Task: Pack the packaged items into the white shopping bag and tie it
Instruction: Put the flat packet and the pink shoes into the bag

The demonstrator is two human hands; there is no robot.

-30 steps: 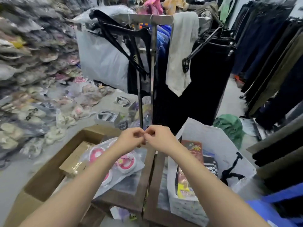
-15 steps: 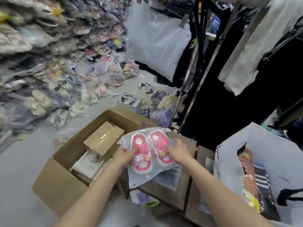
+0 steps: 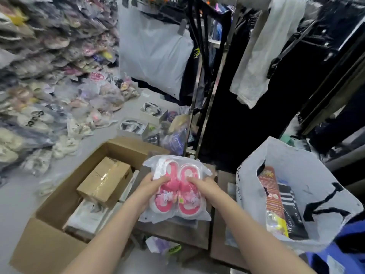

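A clear plastic packet of pink slippers (image 3: 178,194) is held tilted above a small wooden table (image 3: 183,232) in the middle. My left hand (image 3: 153,184) grips its left side and my right hand (image 3: 201,185) grips its right side, thumbs on top. The white shopping bag (image 3: 308,175) stands open at the right with black handles, and holds a red-and-yellow packet (image 3: 273,204) and a black striped packet (image 3: 290,210).
An open cardboard box (image 3: 59,194) at the left holds a smaller brown box (image 3: 104,180) and white packets. Piles of bagged slippers (image 3: 39,86) line the left wall and floor. A clothes rack (image 3: 215,82) with dark garments stands behind the table.
Both hands came down from the rack pole to the pink slipper packet, took hold of it and lifted it off the table, tilting it towards me. The camera view turned left and down.
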